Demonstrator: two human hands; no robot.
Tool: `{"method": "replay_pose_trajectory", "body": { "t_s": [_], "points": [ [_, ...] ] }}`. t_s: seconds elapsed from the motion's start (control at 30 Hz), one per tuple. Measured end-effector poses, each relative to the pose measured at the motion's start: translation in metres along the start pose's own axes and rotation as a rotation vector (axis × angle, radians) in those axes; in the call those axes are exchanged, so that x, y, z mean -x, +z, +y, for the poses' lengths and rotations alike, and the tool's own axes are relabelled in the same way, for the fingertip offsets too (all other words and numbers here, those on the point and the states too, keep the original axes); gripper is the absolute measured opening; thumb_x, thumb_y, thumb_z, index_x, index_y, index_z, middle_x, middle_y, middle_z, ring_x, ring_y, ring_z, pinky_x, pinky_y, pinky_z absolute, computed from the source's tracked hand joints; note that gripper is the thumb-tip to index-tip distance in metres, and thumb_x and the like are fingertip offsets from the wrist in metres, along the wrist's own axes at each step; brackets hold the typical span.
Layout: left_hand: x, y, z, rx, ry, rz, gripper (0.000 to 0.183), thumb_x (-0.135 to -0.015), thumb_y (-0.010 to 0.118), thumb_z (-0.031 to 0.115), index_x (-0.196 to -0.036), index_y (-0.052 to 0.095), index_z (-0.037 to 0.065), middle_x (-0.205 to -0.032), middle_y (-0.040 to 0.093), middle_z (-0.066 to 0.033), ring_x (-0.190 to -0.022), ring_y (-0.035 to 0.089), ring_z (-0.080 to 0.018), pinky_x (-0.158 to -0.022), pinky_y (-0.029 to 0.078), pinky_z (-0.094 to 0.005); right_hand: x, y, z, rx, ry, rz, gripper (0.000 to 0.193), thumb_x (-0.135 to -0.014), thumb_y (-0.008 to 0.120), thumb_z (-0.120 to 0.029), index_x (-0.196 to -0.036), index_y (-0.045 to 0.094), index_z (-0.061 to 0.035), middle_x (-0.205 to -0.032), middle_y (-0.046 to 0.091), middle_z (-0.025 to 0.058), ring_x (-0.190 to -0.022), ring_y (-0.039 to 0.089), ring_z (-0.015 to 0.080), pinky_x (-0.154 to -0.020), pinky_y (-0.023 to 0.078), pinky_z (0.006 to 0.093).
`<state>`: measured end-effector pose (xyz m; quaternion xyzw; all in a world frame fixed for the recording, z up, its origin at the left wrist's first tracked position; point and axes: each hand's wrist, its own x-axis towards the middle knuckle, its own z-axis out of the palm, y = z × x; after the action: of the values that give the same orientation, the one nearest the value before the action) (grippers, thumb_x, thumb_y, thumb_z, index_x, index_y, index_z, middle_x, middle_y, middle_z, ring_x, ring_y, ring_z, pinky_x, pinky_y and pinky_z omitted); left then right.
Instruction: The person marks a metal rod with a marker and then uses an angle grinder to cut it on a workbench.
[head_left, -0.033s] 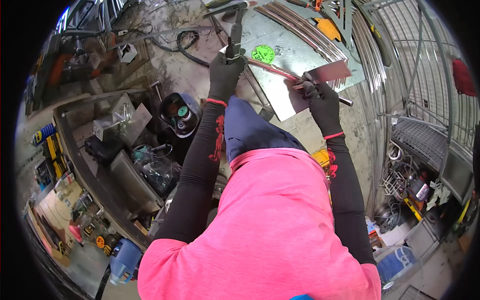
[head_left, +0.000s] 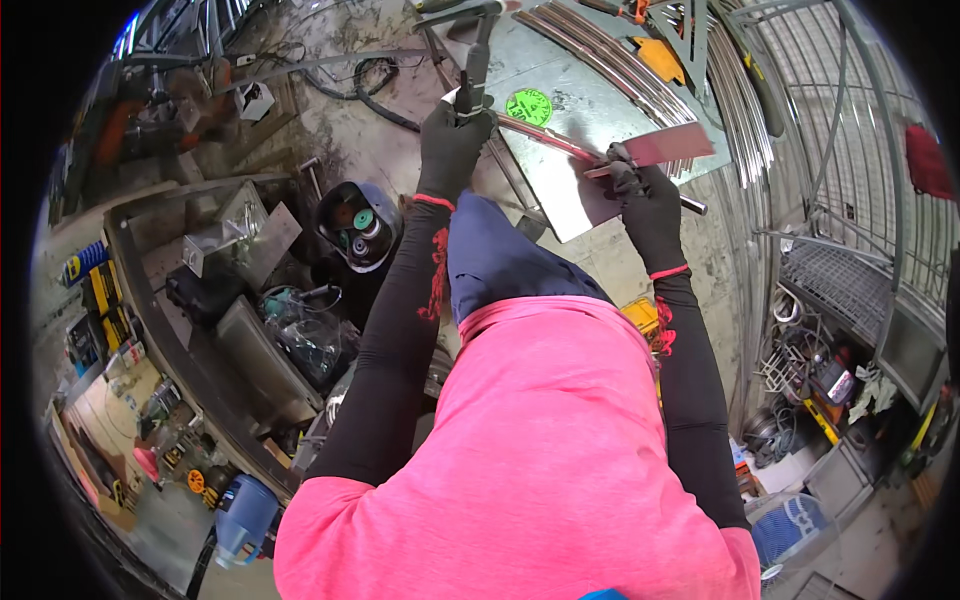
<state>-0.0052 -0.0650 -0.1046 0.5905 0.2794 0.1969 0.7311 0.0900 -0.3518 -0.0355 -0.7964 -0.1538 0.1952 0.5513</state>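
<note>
My left hand (head_left: pixel 452 150), in a black glove, is closed around a dark grey tool (head_left: pixel 477 60) with a straight handle and a crosswise head; its exact kind is unclear. A black hose (head_left: pixel 392 115) runs up to this hand from the left. My right hand (head_left: pixel 645 195), also gloved, grips a flat shiny metal strip (head_left: pixel 670 146) that reflects pink. Between the hands a thin metal tube (head_left: pixel 550 138) slants under the right hand, and its end shows beyond. Whether the fingers also hold the tube is hidden. Below lies a metal sheet (head_left: pixel 555 185) with a green round mark (head_left: pixel 528 107).
Long metal tubes (head_left: pixel 610 70) and a yellow-orange piece (head_left: pixel 658 60) lie at the far side. To the left stand a tub with discs (head_left: pixel 358 228) and an open bin (head_left: pixel 180 350) of parts. Wire racks (head_left: pixel 840 280) line the right. A blue jug (head_left: pixel 243 520) sits lower left.
My right hand and the metal strip have shifted slightly to the right. The left hand stays nearly where it was, with the same tool.
</note>
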Motion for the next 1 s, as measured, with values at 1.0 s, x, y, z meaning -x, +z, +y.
{"method": "replay_pose_trajectory", "body": {
  "t_s": [1.0],
  "points": [
    [-0.001,0.001,0.027,-0.357,0.048,0.044,0.033,-0.093,0.081,0.020,-0.119,0.078,0.000,-0.091,0.075,-0.0014,-0.080,0.066,-0.0082,-0.073,0.053,-0.0288,-0.048,0.006,-0.033,-0.298,-0.192,0.275,0.026,-0.097,0.084,-0.008,-0.118,0.071,-0.0004,-0.103,0.079,0.0078,-0.079,0.076,0.0165,-0.069,0.061,0.0302]
  ]
}}
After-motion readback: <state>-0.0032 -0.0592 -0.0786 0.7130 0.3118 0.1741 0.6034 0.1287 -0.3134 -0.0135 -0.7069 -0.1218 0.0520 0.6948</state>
